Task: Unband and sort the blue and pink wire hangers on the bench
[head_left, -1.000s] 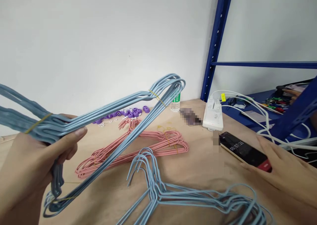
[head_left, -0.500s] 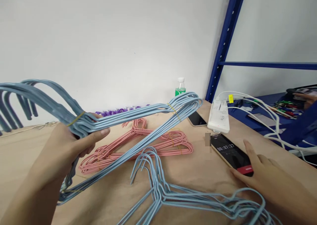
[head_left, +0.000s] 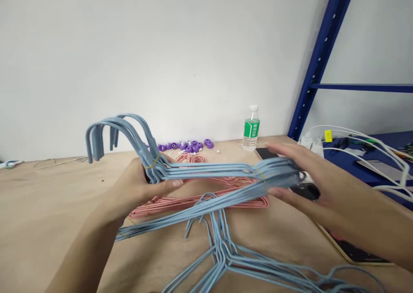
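My left hand (head_left: 142, 189) grips a bundle of blue wire hangers (head_left: 206, 174) at the neck, just below the hooks, where a yellow rubber band ties them. The bundle is held level above the table. At the bundle's right shoulder, my right hand (head_left: 300, 177) has its fingers spread around the end, thumb under and fingers over it. A second yellow band sits near that end. Under the bundle, a pink hanger bundle (head_left: 180, 202) lies on the table. Loose blue hangers (head_left: 245, 263) are spread along the near edge.
Purple round parts (head_left: 189, 146) and a water bottle (head_left: 251, 128) stand by the wall. A phone (head_left: 351, 249) lies under my right forearm. A white power strip with cables (head_left: 361, 142) and a blue shelf frame (head_left: 319, 56) are at the right.
My right hand left the phone and moved up to the bundle's right end. My left hand swung the blue bundle rightward and level. The view shifted left.
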A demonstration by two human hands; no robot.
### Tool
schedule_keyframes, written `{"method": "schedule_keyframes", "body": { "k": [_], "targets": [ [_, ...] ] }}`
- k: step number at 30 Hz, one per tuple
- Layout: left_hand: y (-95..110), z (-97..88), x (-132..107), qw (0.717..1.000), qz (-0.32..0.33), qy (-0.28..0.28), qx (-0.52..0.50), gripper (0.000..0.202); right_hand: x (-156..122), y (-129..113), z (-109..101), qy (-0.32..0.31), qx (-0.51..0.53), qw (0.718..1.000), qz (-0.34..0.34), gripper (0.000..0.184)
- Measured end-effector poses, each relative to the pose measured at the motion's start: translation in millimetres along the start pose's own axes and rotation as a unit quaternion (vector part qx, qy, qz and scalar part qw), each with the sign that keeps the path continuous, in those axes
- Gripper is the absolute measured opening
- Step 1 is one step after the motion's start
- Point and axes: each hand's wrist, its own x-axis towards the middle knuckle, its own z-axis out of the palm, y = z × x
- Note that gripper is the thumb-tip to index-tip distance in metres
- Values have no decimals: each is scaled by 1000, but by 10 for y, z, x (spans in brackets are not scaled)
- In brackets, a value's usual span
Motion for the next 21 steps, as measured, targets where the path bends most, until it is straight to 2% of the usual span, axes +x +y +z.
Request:
{"method": "schedule_keyframes", "body": {
  "k": [2, 5, 7, 9, 11, 13, 15, 18, 19, 21],
  "targets": [
    [-7, -4, -22, 1000, 3, -10, 15, 33, 182, -169, 38, 42, 8, 998, -54, 38],
    [-18, -12, -80, 999, -42, -14, 9, 34, 230, -250, 146, 67, -19, 995, -74, 25],
    [-13, -8, -109, 998, -66, -15, 0, 36, 211, -188, 250, 95, -50, 993, -52, 28],
    [1, 11, -110, 998, -64, -8, 11, 39, 208, -75, 350, 139, -79, 987, -7, 34],
    [14, 42, -81, 999, -48, 0, 25, 39, 227, 60, 418, 132, -76, 988, 19, 38],
    [8, 77, -34, 999, -35, -6, 22, 37, 255, 192, 437, 78, -25, 996, 21, 38],
    [-22, 101, 17, 999, -36, -9, 13, 32, 279, 288, 402, -27, 62, 998, 10, 36],
    [-92, 94, 77, 999, -37, -25, -13, 27, 302, 319, 290, -194, 185, 963, 41, 41],
    [-112, 79, 90, 998, -37, -35, -26, 27, 307, 304, 253, -231, 211, 948, 65, 45],
    [-138, 42, 105, 997, -38, -49, -51, 28, 314, 259, 197, -255, 248, 926, 124, 52]
  ]
}}
